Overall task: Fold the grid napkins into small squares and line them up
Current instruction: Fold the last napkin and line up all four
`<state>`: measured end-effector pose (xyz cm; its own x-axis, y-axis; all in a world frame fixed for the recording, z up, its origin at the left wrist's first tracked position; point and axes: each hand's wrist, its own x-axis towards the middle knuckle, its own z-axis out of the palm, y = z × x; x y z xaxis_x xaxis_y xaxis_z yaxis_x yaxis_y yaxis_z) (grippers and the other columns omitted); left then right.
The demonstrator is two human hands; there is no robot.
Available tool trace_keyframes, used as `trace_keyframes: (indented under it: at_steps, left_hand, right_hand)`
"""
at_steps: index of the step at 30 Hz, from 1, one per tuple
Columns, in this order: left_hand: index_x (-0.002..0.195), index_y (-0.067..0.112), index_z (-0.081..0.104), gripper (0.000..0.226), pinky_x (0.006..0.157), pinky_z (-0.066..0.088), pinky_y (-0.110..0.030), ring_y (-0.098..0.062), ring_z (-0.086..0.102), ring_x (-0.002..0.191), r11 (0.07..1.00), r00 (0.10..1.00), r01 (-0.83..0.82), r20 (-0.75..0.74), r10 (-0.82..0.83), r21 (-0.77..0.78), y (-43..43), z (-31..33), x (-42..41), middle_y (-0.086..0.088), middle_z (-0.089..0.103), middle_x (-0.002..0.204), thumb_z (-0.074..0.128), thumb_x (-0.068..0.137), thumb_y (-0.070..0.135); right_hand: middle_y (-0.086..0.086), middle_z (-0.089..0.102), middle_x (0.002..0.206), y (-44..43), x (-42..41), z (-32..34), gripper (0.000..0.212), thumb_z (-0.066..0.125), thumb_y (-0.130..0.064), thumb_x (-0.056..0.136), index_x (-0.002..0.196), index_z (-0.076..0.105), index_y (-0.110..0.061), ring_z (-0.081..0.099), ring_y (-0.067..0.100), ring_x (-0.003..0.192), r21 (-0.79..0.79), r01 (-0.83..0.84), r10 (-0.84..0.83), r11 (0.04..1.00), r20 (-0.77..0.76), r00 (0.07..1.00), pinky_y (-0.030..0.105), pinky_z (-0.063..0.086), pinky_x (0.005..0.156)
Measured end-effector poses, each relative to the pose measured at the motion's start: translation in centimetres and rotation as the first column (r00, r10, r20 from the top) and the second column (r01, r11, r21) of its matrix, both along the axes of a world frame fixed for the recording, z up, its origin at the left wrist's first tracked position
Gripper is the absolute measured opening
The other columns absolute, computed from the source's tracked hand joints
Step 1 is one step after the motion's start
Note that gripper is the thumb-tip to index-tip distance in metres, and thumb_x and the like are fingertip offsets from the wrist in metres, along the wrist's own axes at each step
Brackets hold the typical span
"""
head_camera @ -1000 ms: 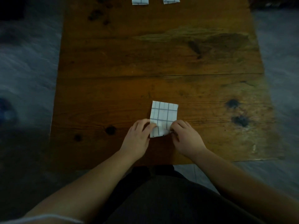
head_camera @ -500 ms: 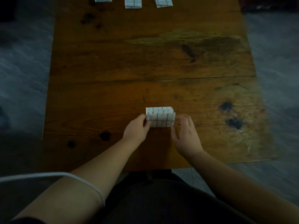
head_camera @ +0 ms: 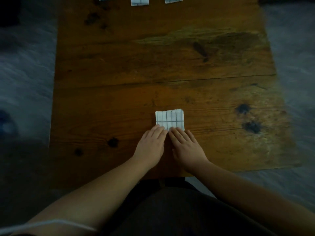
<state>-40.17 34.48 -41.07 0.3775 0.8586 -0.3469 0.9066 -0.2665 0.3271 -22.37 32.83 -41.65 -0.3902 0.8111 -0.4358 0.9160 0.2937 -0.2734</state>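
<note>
White grid napkin (head_camera: 170, 119) on wood tbl (head_camera: 170, 57)

Top edge: 3 folded napkins (head_camera: 139, 1) cut off, far parts out of frame | near napkin (head_camera: 170, 120): lower edge hidden under left hand (head_camera: 150, 145) & right hand (head_camera: 186, 147) | floor (head_camera: 25, 82): blurred, no detail

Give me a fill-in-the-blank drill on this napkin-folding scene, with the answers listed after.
The left hand and right hand press the ____ edge of the grid napkin.
Their fingers lie ____, not curled.
____ folded napkins show in a row at the far edge of the wooden table.
Answers: near; straight; three.
</note>
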Motion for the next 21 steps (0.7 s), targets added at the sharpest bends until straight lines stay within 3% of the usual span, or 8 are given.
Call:
trace_keyframes:
  at_steps: [2, 4, 13, 21]
  left_hand:
    - [0.16, 0.02, 0.013, 0.061, 0.127, 0.008, -0.042, -0.017, -0.002, 0.156, 0.997, 0.997, 0.048, -0.058, -0.051, -0.065, -0.8, -0.6, -0.1, -0.002, 0.007, 0.169, 0.038, 0.107, 0.034]
    - [0.161, 0.019, 0.007, 0.064, 0.127, 0.003, -0.043, -0.016, -0.008, 0.155, 0.995, 0.992, 0.062, -0.101, -0.07, -0.084, -1.0, -1.0, 0.0, -0.003, 0.0, 0.17, 0.035, 0.107, 0.038]
    - [0.161, 0.023, -0.001, 0.063, 0.126, -0.002, -0.045, -0.013, -0.009, 0.155, 0.987, 0.978, 0.139, -0.146, -0.149, -0.076, -0.3, -1.9, -1.4, 0.002, -0.004, 0.17, 0.023, 0.107, 0.044]
    - [0.161, 0.02, 0.001, 0.065, 0.126, -0.003, -0.044, -0.016, -0.011, 0.155, 0.993, 0.984, 0.101, -0.139, -0.107, -0.055, -0.5, -0.9, 0.2, -0.002, -0.005, 0.17, 0.028, 0.107, 0.043]
  right_hand:
    - [-0.002, -0.001, 0.17, -0.2, 0.0, -0.2, 0.064, 0.032, -0.036, 0.105, 0.162, 0.004, -0.024, -0.011, 0.013, 0.154, 0.021, 0.023, -0.022, 1.0, -0.006, 1.0, 0.042, -0.009, 0.124]
    - [-0.002, 0.003, 0.17, 0.0, 0.2, -0.4, 0.065, 0.034, -0.036, 0.105, 0.162, 0.007, -0.023, -0.007, 0.014, 0.155, 0.034, 0.061, -0.061, 0.998, -0.008, 0.998, 0.044, -0.005, 0.125]
    - [-0.002, 0.0, 0.17, 0.6, 1.9, -0.8, 0.064, 0.03, -0.039, 0.106, 0.162, 0.005, -0.022, -0.007, 0.012, 0.155, 0.008, 0.067, -0.067, 0.998, 0.017, 0.998, 0.041, -0.003, 0.126]
    - [-0.001, -0.01, 0.167, 0.0, 0.0, -0.4, 0.065, 0.03, -0.037, 0.106, 0.161, 0.0, -0.021, -0.014, 0.014, 0.153, 0.051, 0.069, -0.07, 0.996, 0.028, 0.997, 0.04, -0.009, 0.124]
